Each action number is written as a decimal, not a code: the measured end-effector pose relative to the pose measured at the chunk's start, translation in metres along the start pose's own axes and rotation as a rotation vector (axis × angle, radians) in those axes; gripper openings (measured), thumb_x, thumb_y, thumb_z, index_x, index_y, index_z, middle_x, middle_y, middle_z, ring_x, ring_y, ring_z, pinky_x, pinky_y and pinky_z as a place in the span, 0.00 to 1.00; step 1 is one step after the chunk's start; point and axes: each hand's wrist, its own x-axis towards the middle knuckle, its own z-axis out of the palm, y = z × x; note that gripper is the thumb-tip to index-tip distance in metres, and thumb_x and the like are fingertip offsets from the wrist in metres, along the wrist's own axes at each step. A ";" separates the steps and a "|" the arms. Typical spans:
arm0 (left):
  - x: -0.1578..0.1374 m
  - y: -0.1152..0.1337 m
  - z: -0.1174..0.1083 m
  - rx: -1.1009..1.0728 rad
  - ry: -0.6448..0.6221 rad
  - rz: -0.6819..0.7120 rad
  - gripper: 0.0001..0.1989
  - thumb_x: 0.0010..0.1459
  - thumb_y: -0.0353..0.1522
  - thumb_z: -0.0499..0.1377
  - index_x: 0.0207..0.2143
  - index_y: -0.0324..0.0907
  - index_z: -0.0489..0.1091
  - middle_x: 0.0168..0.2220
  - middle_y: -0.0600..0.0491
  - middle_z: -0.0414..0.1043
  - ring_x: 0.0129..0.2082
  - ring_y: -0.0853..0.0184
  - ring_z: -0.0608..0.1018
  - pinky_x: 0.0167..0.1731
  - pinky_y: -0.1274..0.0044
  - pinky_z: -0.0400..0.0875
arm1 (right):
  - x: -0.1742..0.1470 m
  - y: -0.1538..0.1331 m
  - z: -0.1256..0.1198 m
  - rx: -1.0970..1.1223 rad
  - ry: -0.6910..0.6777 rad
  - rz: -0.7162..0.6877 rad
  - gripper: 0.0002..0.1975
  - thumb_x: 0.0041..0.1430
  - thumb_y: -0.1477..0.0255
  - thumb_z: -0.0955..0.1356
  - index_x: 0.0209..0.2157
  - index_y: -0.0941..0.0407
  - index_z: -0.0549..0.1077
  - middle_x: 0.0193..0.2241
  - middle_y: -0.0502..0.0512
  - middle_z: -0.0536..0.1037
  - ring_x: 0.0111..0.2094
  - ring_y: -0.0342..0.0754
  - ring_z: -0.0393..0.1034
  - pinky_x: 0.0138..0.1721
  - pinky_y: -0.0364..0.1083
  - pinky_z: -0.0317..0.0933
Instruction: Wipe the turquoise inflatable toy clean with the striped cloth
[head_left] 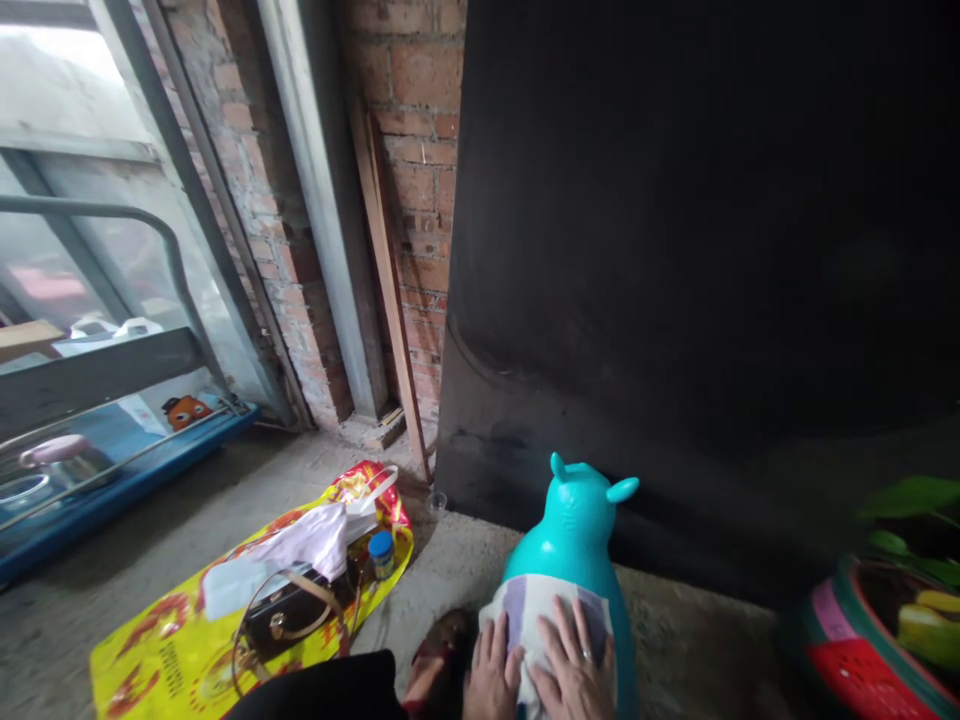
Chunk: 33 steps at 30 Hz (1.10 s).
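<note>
We lay our left hand (491,668) and right hand (574,665) flat on a striped cloth (526,605), which drapes over the teal animal-shaped toy (568,535). Our left fingers lie fairly close together; our right ones fan wider, and neither set curls around anything. Flat palms probably hold the cloth snug against that rounded surface. The toy stands upright on the concrete floor (442,555), before the lower edge of the black panel (675,250); we cannot tell whether they touch. The yellow sheet (142,660) likely shields the handbag (274,620) from the concrete; the blue-lidded jar (382,553) is near its right edge. Bare floor separates sheet and toy, giving us room leftward; rightward, the painted pot (862,640) stands well apart, while the panel limits forward movement.
</note>
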 end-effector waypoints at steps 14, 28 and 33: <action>-0.037 -0.015 -0.016 0.079 0.040 0.097 0.32 0.60 0.40 0.48 0.65 0.39 0.53 0.69 0.43 0.50 0.68 0.58 0.56 0.64 0.60 0.57 | -0.039 0.054 0.025 0.407 0.331 0.438 0.39 0.65 0.49 0.46 0.51 0.57 0.75 0.54 0.69 0.72 0.50 0.61 0.73 0.43 0.55 0.72; -0.031 0.055 -0.041 0.155 -0.006 0.521 0.39 0.43 0.20 0.50 0.59 0.50 0.65 0.61 0.54 0.67 0.64 0.63 0.66 0.68 0.63 0.49 | -0.035 0.016 -0.035 0.654 0.297 0.069 0.16 0.67 0.63 0.58 0.31 0.50 0.73 0.30 0.51 0.74 0.33 0.43 0.73 0.38 0.38 0.66; -0.033 0.036 -0.056 0.143 -0.002 0.484 0.34 0.40 0.20 0.51 0.50 0.49 0.73 0.53 0.55 0.76 0.57 0.65 0.73 0.63 0.72 0.60 | -0.045 0.029 -0.057 0.733 0.327 0.075 0.11 0.64 0.68 0.61 0.31 0.50 0.73 0.29 0.49 0.73 0.33 0.42 0.73 0.38 0.36 0.65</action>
